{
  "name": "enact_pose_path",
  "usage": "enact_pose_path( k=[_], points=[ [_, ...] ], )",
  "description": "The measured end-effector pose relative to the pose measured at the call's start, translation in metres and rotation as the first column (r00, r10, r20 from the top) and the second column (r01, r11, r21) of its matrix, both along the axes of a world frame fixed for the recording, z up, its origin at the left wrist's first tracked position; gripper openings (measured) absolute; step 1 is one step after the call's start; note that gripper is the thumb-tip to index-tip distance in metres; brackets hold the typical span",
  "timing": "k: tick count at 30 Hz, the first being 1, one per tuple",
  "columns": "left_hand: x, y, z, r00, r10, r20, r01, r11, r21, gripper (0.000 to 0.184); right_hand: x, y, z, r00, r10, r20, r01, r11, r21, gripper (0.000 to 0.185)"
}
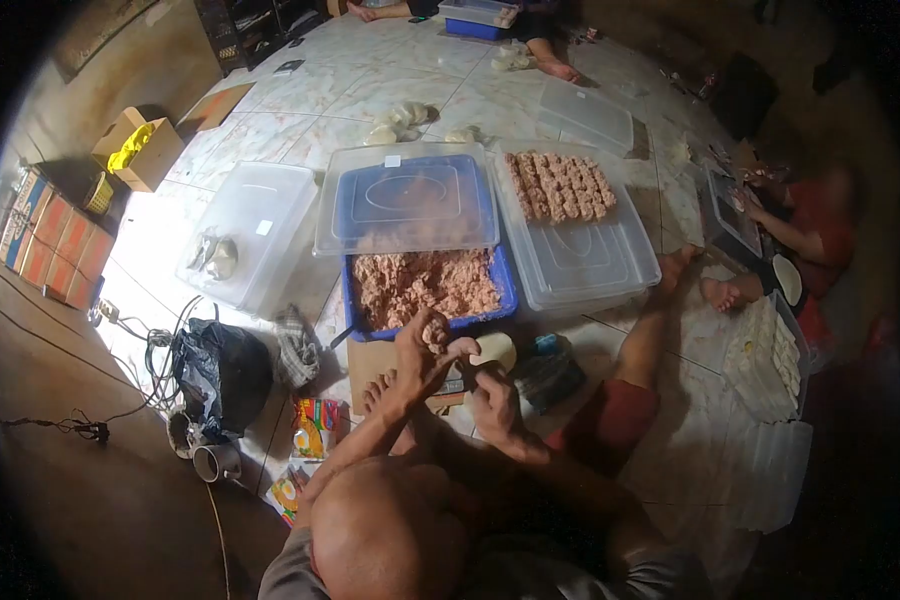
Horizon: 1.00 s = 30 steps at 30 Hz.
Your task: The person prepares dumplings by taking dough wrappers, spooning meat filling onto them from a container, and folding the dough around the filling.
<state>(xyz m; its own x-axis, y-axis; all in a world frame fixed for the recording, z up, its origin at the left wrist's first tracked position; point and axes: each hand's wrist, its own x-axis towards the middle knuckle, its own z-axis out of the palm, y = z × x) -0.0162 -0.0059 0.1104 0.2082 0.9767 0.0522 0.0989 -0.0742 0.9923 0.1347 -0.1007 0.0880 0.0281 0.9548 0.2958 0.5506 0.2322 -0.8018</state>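
Pink mince (434, 333) bulges from the clenched left hand (419, 352), probably best squeezed evenly; nearer, the right hand (497, 402) is curled, contents unclear.

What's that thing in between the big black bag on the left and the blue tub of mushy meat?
In the head view, a crumpled cloth lies between the black bag and the blue tub.

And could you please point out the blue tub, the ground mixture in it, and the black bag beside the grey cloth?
Blue tub (508, 284): head view, right-hand wall.
Ground mixture (425, 284): head view, middle of the exposed surface.
Black bag (220, 372): head view, middle of its side.
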Motion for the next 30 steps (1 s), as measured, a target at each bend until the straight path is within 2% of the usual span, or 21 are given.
enact_pose_path(
  k=[1, 2, 4, 5, 6, 7, 9, 10, 13, 14, 15, 17, 18, 19, 21, 23, 25, 26, 27, 29, 30],
  points=[
    [-0.005, 0.005, 0.011, 0.999, 0.016, -0.027, -0.011, 0.988, 0.151, 0.062, 0.005, 0.003, 0.025, 0.997, -0.015, 0.069, 0.020, 0.998, -0.062, 0.008],
    [-0.012, 0.008, 0.023, 0.998, 0.035, -0.056, -0.018, 0.956, 0.292, 0.066, 0.011, 0.003, 0.044, 0.998, -0.027, -0.060, 0.021, 0.994, -0.106, 0.010],
    [-0.037, 0.008, 0.040, 0.985, -0.115, -0.126, 0.137, 0.973, 0.187, 0.070, 0.023, -0.004, 0.067, 0.967, -0.065, -0.245, 0.034, 0.991, -0.127, 0.014],
    [-0.042, 0.010, 0.040, 0.971, -0.174, -0.161, 0.196, 0.972, 0.131, 0.068, 0.029, -0.003, 0.078, 0.970, -0.099, -0.222, 0.072, 0.989, -0.129, 0.015],
    [-0.037, 0.013, 0.036, 0.969, -0.189, -0.159, 0.230, 0.927, 0.295, 0.051, 0.029, 0.001, 0.084, 0.989, -0.058, -0.133, 0.051, 0.997, -0.062, 0.014],
    [-0.032, 0.012, 0.029, 0.969, -0.190, -0.155, 0.230, 0.926, 0.299, 0.051, 0.030, 0.005, 0.089, 0.999, -0.021, -0.035, 0.021, 1.000, 0.016, 0.014],
    [-0.022, 0.016, 0.025, 0.911, -0.181, -0.371, 0.263, 0.948, 0.182, 0.034, 0.030, 0.007, 0.096, 0.996, 0.043, 0.077, -0.042, 0.999, -0.006, 0.012],
    [-0.022, 0.017, 0.026, 0.923, -0.147, -0.356, 0.245, 0.937, 0.248, 0.023, 0.029, 0.009, 0.101, 0.977, 0.110, 0.180, -0.104, 0.994, -0.045, 0.011],
    [-0.030, 0.018, 0.029, 0.879, -0.184, -0.439, 0.301, 0.930, 0.211, 0.022, 0.035, 0.011, 0.129, 0.994, 0.102, 0.032, -0.096, 0.985, -0.146, 0.010],
    [-0.028, 0.015, 0.028, 0.893, -0.234, -0.384, 0.306, 0.942, 0.138, 0.022, 0.030, 0.014, 0.123, 0.997, 0.070, 0.015, -0.070, 0.997, -0.026, 0.010],
    [-0.026, 0.012, 0.020, 0.893, -0.240, -0.380, 0.309, 0.942, 0.131, 0.022, 0.031, 0.011, 0.118, 0.998, 0.067, 0.016, -0.066, 0.997, -0.035, 0.010],
    [-0.023, 0.024, 0.003, 0.871, -0.170, -0.461, 0.344, 0.881, 0.325, 0.024, 0.033, 0.019, 0.115, 0.974, 0.150, 0.171, -0.142, 0.988, -0.062, 0.009],
    [-0.028, 0.022, 0.019, 0.927, -0.233, -0.295, 0.325, 0.891, 0.318, 0.026, 0.034, 0.023, 0.120, 0.972, 0.156, 0.174, -0.148, 0.987, -0.054, 0.009],
    [-0.033, 0.020, 0.032, 0.928, -0.227, -0.295, 0.319, 0.894, 0.314, 0.026, 0.036, 0.022, 0.128, 0.986, 0.135, 0.097, -0.125, 0.987, -0.100, 0.010],
    [-0.038, 0.017, 0.045, 0.888, -0.424, -0.176, 0.439, 0.897, 0.052, 0.034, 0.037, 0.011, 0.137, 0.997, 0.060, -0.057, -0.071, 0.974, -0.214, 0.010],
    [-0.028, 0.014, 0.031, 0.897, -0.387, -0.212, 0.418, 0.899, 0.127, 0.040, 0.035, 0.015, 0.114, 0.993, 0.116, -0.036, -0.120, 0.983, -0.142, 0.010],
    [-0.017, 0.016, 0.029, 0.945, -0.308, -0.110, 0.326, 0.906, 0.271, 0.040, 0.032, 0.018, 0.112, 0.990, 0.133, 0.051, -0.128, 0.989, -0.079, 0.008],
    [-0.023, 0.009, 0.028, 0.927, -0.348, 0.140, 0.343, 0.938, 0.059, 0.036, 0.036, 0.014, 0.116, 0.995, 0.090, -0.028, -0.093, 0.991, -0.097, 0.008],
    [-0.025, 0.011, 0.030, 0.927, -0.348, 0.139, 0.343, 0.937, 0.060, 0.036, 0.035, 0.016, 0.114, 0.996, 0.090, -0.029, -0.092, 0.991, -0.096, 0.008],
    [-0.026, 0.011, 0.033, 0.922, -0.327, -0.206, 0.344, 0.937, 0.052, 0.037, 0.032, 0.011, 0.107, 0.993, 0.106, -0.048, -0.109, 0.992, -0.063, 0.009],
    [-0.020, 0.008, 0.045, 0.920, -0.274, -0.280, 0.331, 0.926, 0.182, 0.034, 0.027, 0.012, 0.101, 0.989, 0.114, -0.088, -0.125, 0.985, -0.119, 0.010]
  ],
)
